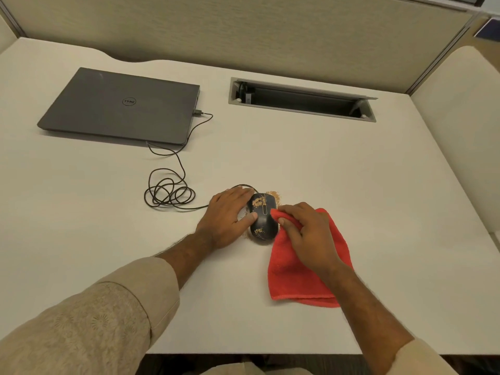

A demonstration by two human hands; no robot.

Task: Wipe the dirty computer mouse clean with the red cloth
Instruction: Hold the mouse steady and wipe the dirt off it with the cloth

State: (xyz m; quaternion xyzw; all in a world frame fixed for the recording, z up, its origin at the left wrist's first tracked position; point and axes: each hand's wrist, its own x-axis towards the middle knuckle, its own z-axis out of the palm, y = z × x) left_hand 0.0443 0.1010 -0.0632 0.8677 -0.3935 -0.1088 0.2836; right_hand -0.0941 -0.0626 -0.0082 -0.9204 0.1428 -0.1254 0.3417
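Note:
A black wired computer mouse (264, 216) lies on the white desk (351, 171), speckled with tan crumbs on its front and rear. My left hand (227, 217) rests against the mouse's left side, thumb pressed on its flank, steadying it. My right hand (308, 234) grips a bunched part of the red cloth (297, 277) and holds it against the mouse's right side. The rest of the cloth trails flat on the desk toward me. Loose crumbs (274, 194) lie on the desk just beyond the mouse.
A closed grey laptop (121, 106) sits at the back left, with the mouse's cable (167, 193) coiled between it and my left hand. An open cable tray slot (301, 100) is set into the desk at the back. Partition walls surround the desk.

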